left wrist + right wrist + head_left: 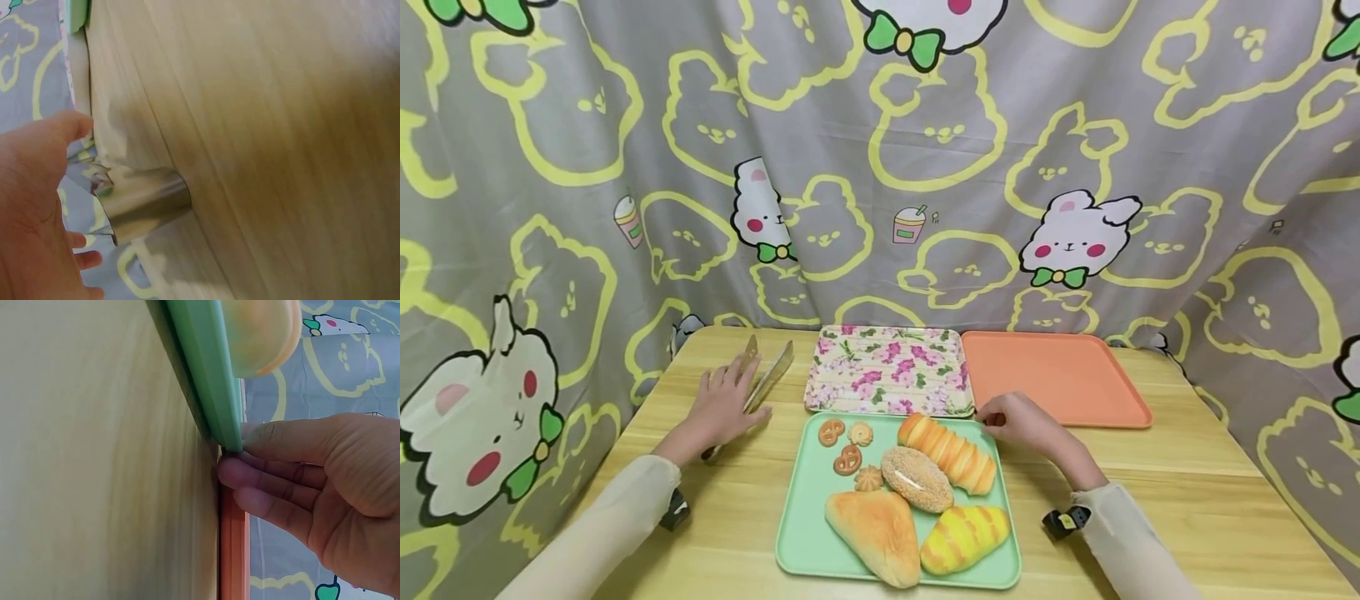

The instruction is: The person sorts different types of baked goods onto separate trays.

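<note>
My left hand [721, 410] is over a pair of metal tongs [772, 377] on the left of the table, fingers spread and thumb held apart. In the left wrist view the rounded end of the tongs [147, 203] shows beyond the palm. My right hand [1024, 423] pinches the far right corner of a green tray [805, 537], thumb on the rim and fingers curled at its outer side, as the right wrist view shows. On this tray lie a triangular bread [876, 533], a yellow striped bread [966, 540], a crumb-coated bun [917, 479], a ridged loaf [947, 454], pretzels [847, 460] and cookies [861, 433].
Behind the green tray lies a flower-patterned tray [887, 371], and to its right an orange tray [1052, 375]. All rest on a wooden table [1180, 500]. A grey patterned curtain [850, 167] hangs around the back and sides.
</note>
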`<state>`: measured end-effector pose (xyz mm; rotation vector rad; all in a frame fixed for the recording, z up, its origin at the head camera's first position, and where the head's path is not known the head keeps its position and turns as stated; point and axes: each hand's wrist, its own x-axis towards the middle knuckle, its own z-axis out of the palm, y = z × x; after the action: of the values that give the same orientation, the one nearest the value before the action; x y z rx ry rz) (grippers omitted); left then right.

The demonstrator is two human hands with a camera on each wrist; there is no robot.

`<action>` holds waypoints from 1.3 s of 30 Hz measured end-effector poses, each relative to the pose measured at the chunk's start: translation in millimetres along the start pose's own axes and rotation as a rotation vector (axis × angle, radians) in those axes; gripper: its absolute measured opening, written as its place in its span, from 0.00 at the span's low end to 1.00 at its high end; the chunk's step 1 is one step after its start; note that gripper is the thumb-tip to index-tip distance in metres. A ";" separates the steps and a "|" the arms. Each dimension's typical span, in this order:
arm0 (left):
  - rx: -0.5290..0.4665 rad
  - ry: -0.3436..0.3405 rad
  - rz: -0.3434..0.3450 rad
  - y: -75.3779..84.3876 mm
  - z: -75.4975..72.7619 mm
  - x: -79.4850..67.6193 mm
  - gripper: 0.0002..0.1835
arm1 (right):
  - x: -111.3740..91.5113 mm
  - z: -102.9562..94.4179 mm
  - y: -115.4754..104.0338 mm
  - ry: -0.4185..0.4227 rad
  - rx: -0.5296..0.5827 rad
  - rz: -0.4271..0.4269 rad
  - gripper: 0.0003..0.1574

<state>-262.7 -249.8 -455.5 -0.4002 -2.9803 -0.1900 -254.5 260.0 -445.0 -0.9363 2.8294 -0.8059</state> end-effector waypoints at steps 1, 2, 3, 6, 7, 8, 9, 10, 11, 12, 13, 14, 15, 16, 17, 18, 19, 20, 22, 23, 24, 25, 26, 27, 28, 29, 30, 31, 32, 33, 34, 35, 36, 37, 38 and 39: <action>0.006 0.007 -0.003 -1.2 0.5 -0.1 0.49 | 0.0 0.4 -0.2 -0.002 0.006 0.001 0.08; 0.009 0.014 -0.007 -2.2 1.2 -0.1 0.49 | 0.0 0.7 -0.4 -0.004 0.012 0.000 0.08; 0.012 0.021 -0.013 -2.8 1.8 -0.1 0.48 | 0.0 1.1 -0.4 -0.005 0.013 0.003 0.07; 0.014 0.045 -0.031 -3.7 3.8 0.1 0.48 | 0.7 1.7 -0.1 -0.004 0.010 0.004 0.07; 0.014 0.047 -0.038 -4.0 4.2 0.4 0.48 | 0.9 1.8 0.0 -0.003 0.007 0.005 0.07; 0.009 0.048 -0.046 -4.1 4.4 0.7 0.48 | 1.2 1.9 -0.1 -0.002 0.005 0.007 0.07; 0.006 0.047 -0.054 -3.9 4.3 1.0 0.48 | 1.6 2.0 0.0 0.000 0.003 0.008 0.07; 0.008 0.040 -0.061 -3.8 4.7 1.7 0.48 | 1.7 2.1 0.4 0.002 0.001 0.008 0.06; 0.009 0.032 -0.067 -3.9 4.8 2.4 0.48 | 1.8 2.1 0.5 0.003 0.000 0.005 0.06; 0.007 0.027 -0.072 -3.9 5.0 3.2 0.47 | 2.0 2.1 0.6 0.005 -0.002 -0.001 0.06; 0.005 0.017 -0.077 -4.1 5.0 4.1 0.47 | 2.3 2.2 0.6 0.009 -0.001 0.000 0.06; 0.003 0.009 -0.080 -4.3 4.9 5.1 0.47 | 2.6 2.3 0.7 0.013 -0.001 -0.006 0.06; -0.005 -0.001 -0.085 -4.6 4.8 6.2 0.46 | 3.0 2.5 0.6 0.019 0.000 -0.008 0.06; -0.017 -0.012 -0.091 -5.2 4.8 7.2 0.46 | 3.4 2.6 0.5 0.024 0.000 -0.011 0.05; -0.036 -0.022 -0.099 -5.5 4.4 7.7 0.45 | 3.8 2.7 0.5 0.026 0.000 -0.013 0.05; -0.051 -0.031 -0.105 -5.9 4.2 8.2 0.44 | 4.2 2.9 0.4 0.027 -0.001 -0.020 0.05; -0.067 -0.041 -0.112 -6.4 4.2 8.6 0.43 | 4.5 3.2 0.5 0.027 0.003 -0.016 0.05; -0.082 -0.046 -0.115 -6.9 4.2 8.8 0.42 | 4.5 3.3 0.6 0.023 0.005 -0.017 0.05; -0.104 -0.041 -0.114 -8.1 4.8 8.8 0.40 | 4.4 3.5 0.7 0.017 0.011 -0.017 0.05; -0.109 -0.031 -0.109 -8.7 5.2 9.0 0.39 | 4.2 3.6 0.8 0.013 0.014 -0.021 0.05; -0.113 -0.016 -0.099 -9.3 5.5 9.3 0.38 | 3.9 3.5 0.9 0.013 0.017 -0.017 0.05; -0.117 -0.002 -0.089 -10.0 5.3 9.8 0.37 | 3.4 3.8 1.1 0.012 0.021 -0.004 0.05; -0.123 0.013 -0.080 -10.1 4.5 10.1 0.36 | 2.9 3.9 1.1 0.012 0.025 0.001 0.05; -0.130 0.027 -0.073 -10.3 3.4 10.8 0.36 | 2.5 4.0 1.5 0.012 0.026 0.005 0.05; -0.138 0.036 -0.068 -10.4 2.3 11.8 0.35 | 2.3 4.1 1.8 0.010 0.025 0.008 0.05; -0.147 0.042 -0.063 -10.0 0.3 12.5 0.35 | 2.1 4.0 2.0 0.008 0.027 0.015 0.05; -0.154 0.042 -0.061 -9.4 -1.8 13.3 0.35 | 1.9 4.1 2.4 0.007 0.028 0.021 0.06; -0.167 0.046 -0.060 -8.6 -4.3 14.3 0.34 | 2.0 4.2 2.8 0.005 0.029 0.019 0.06; -0.181 0.050 -0.059 -7.4 -7.1 15.1 0.34 | 1.9 4.2 3.2 0.004 0.029 0.018 0.06; -0.192 0.054 -0.056 -6.4 -9.9 16.0 0.34 | 1.8 4.2 3.5 0.007 0.027 0.015 0.06; -0.207 0.062 -0.054 -4.9 -13.1 16.8 0.34 | 1.8 4.3 3.9 0.008 0.028 0.015 0.06; -0.225 0.071 -0.048 -2.9 -16.3 17.5 0.34 | 1.8 4.3 4.4 0.008 0.031 0.013 0.06; -0.241 0.079 -0.045 -0.8 -19.3 18.2 0.34 | 1.9 4.4 4.8 0.010 0.033 0.010 0.06; -0.261 0.092 -0.036 1.6 -22.2 19.3 0.34 | 2.1 4.6 5.4 0.010 0.035 0.010 0.07; -0.277 0.098 -0.023 4.6 -25.0 20.3 0.34 | 2.1 4.7 5.8 0.011 0.035 0.009 0.07; -0.289 0.105 -0.004 7.7 -27.5 21.5 0.34 | 2.2 4.8 6.3 0.012 0.036 0.008 0.07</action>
<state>-278.2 -240.9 -424.6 -0.3996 -2.8545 -0.6262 -258.7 260.8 -452.0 -0.9187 2.8169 -0.8608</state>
